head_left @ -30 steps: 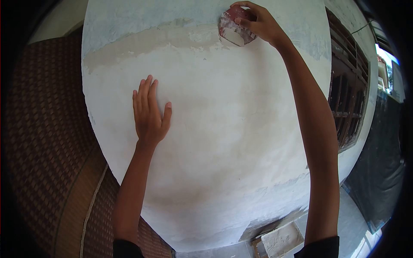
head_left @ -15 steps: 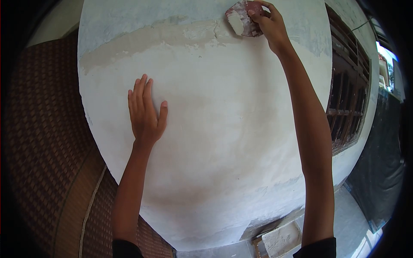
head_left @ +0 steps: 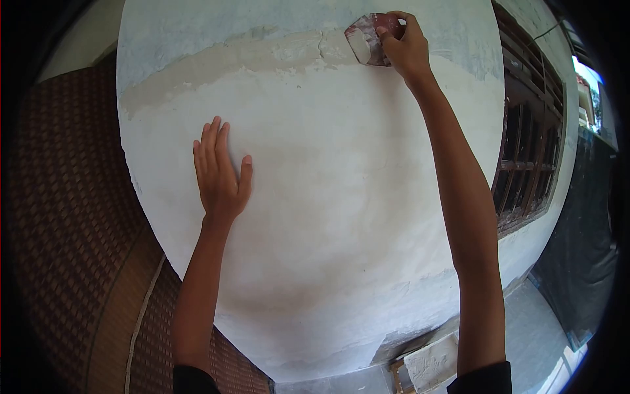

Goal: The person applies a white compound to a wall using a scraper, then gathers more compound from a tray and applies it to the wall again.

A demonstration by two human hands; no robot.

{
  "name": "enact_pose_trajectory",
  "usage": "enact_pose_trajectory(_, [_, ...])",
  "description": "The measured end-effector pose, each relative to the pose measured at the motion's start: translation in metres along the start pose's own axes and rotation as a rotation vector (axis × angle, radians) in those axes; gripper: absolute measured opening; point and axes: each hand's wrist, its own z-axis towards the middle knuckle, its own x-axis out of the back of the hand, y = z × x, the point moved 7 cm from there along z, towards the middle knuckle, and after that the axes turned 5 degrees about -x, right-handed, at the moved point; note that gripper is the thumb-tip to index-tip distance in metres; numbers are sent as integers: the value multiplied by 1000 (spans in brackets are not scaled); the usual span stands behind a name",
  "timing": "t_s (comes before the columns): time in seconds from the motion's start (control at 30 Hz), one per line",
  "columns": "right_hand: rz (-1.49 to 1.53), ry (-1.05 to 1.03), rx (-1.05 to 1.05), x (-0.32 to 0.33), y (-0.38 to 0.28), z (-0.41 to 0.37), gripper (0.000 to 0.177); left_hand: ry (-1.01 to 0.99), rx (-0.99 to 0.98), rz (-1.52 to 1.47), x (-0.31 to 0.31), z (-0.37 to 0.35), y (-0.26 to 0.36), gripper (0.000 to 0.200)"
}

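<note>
Red, plaster-smeared scraper [head_left: 371, 43] juts leftward from the right fingers [head_left: 411, 26].

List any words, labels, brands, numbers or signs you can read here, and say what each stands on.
No readable text anywhere.
Red smeared tool in the right hand: no lettering visible.
Wall: none.
Window: none.
Dark sheet: none visible.

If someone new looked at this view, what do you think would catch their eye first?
Probably the broad pale wall filling the middle, with the left hand laid flat on it, fingers up. Next, at the top, the right hand grips a reddish, plaster-smeared scraper near a rough band of patching. The dark woven panel along the left edge also stands out.
</note>
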Motion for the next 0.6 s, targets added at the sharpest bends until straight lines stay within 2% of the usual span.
enact_pose_trajectory(0.1, [34, 67, -54, 19, 3, 6, 43, 0, 12, 5, 2, 0, 1, 62])
enact_pose_trajectory(0.17, [275, 5, -3, 13, -4, 4, 44, -2, 17, 1, 0, -1, 2, 61])
enact_pose_trajectory(0.23, [123, -94, 1, -6, -13, -12, 47, -3, 13, 6, -1, -1, -1, 61])
enact_pose_trajectory(0.3, [-8, -22, -10, -5, 1, -13, 45, -3, 5, 1, -1, -1, 0, 61])
enact_pose_trajectory(0.37, [9, 60, -101, 17, 7, -7, 43, 1, 9, 1, 0, -1, 0, 61])
enact_pose_trajectory(0.43, [57, 92, -84, 18, 2, -7, 43, -11, 23, 13, 0, -1, 2, 61])
enact_pose_trajectory(0.5, [245, 34, -71, 5, -15, -18, 45, -5, 15, 14, 0, -1, 1, 61])
enact_pose_trajectory(0.53, [235, 6, 2, -6, -23, -22, 46, 3, 4, 14, 0, -1, 2, 61])
enact_pose_trajectory(0.57, [303, -89, -56, -19, -23, -29, 47, -1, 4, 13, 0, -1, 2, 61])
enact_pose_trajectory(0.6, [161, -72, -20, -23, -27, -33, 47, -1, 1, 13, 0, -1, 2, 61])
